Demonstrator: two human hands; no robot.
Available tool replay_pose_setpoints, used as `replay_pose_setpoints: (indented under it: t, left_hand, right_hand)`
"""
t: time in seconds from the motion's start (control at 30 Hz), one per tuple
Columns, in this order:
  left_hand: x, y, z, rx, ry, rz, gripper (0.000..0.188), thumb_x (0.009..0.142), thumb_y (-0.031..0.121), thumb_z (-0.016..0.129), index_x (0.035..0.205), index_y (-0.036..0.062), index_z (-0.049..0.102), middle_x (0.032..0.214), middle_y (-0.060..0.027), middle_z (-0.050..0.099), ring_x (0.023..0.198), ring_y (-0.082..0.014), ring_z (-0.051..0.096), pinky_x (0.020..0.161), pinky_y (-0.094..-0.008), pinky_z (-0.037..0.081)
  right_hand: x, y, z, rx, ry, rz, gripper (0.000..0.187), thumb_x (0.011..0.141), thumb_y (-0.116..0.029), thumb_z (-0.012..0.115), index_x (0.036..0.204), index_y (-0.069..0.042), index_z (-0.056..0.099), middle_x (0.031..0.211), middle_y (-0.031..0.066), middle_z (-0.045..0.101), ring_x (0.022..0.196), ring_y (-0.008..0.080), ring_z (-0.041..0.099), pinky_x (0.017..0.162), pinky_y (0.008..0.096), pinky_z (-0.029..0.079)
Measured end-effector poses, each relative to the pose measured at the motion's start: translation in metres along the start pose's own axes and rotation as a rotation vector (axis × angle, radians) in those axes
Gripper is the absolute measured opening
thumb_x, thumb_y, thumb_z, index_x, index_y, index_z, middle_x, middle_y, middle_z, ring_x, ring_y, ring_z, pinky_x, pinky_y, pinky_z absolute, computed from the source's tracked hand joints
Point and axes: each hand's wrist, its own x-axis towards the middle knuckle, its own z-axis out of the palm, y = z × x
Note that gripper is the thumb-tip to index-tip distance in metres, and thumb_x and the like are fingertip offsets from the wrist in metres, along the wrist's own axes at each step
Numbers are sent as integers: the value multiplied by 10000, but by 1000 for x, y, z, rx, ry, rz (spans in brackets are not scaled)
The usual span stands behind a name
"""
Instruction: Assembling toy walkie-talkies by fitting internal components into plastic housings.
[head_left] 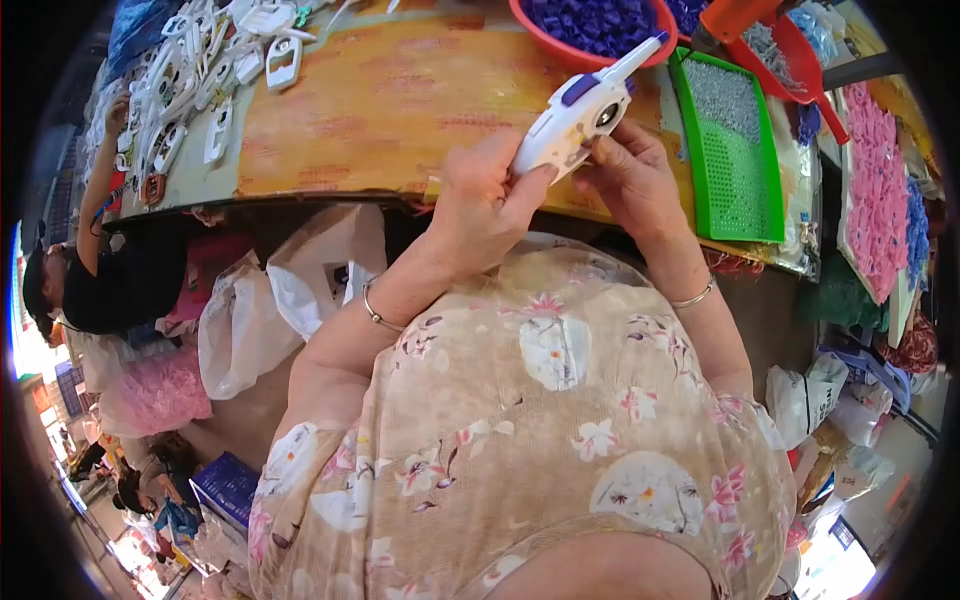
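Over the near edge of the table I hold a white toy walkie-talkie [562, 125] with purple parts on its side and at its antenna tip, tilted up to the right. A round dark and silver part shows on its face. My left hand [480, 205] is closed around the lower end, thumb on the front. My right hand [640, 185] is closed at the right side, thumb and fingers bent against the casing beside the round part. Whether a small piece sits between the right fingertips is hidden.
White plastic casings [200, 70] lie heaped at the far left. A red bowl [540, 45] of purple pieces stands at the back. On the right are a green tray [750, 215] of small metal pieces, a red scoop [828, 112] and pink pieces [872, 190]. Another person [120, 270] reaches in at left.
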Motion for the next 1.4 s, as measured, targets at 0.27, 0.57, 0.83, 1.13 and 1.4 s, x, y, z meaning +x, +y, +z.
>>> replay_pose_setpoints:
  t: [0.27, 0.57, 0.83, 1.13, 1.4]
  left_hand:
    - [36, -5, -39, -533, -49, -25, 310, 834, 118, 609, 1110, -17, 565, 954, -51, 633, 811, -153, 626, 705, -269, 513]
    - [63, -41, -54, -1005, -25, -251, 396, 862, 221, 576, 1175, -13, 514, 1042, -174, 622, 895, -277, 640, 786, -407, 542]
    - [67, -81, -45, -1103, 47, -390, 368, 850, 158, 573, 1164, -22, 508, 1019, -166, 618, 885, -295, 635, 776, -438, 544]
    - [61, -64, -44, -1090, 28, -460, 326, 819, 74, 612, 1128, -2, 543, 996, -85, 622, 870, -194, 628, 790, -349, 531]
    - [65, -67, -40, -1072, 47, -449, 345, 814, 77, 603, 1144, 9, 530, 1000, -76, 611, 876, -189, 619, 784, -335, 521]
  right_hand:
    - [40, -48, 42, -587, -157, 68, 181, 832, -116, 623, 978, -8, 614, 806, 19, 618, 665, 72, 569, 556, 219, 459]
    - [173, -93, 16, -1631, 196, -645, 270, 805, -234, 597, 876, 25, 630, 833, 213, 622, 809, 354, 600, 739, 416, 466]
    - [253, -117, -38, -1837, 678, -222, 366, 786, -220, 587, 1084, -8, 581, 1159, 210, 509, 1100, 388, 482, 908, 498, 420]
    - [266, -145, -104, -1931, 821, 31, 331, 812, -175, 541, 1118, -51, 572, 1157, 201, 587, 1096, 361, 558, 930, 500, 393]
    - [254, -128, -92, -1807, 378, -727, 387, 730, -100, 525, 1106, -32, 583, 861, 199, 635, 811, 335, 618, 749, 385, 491]
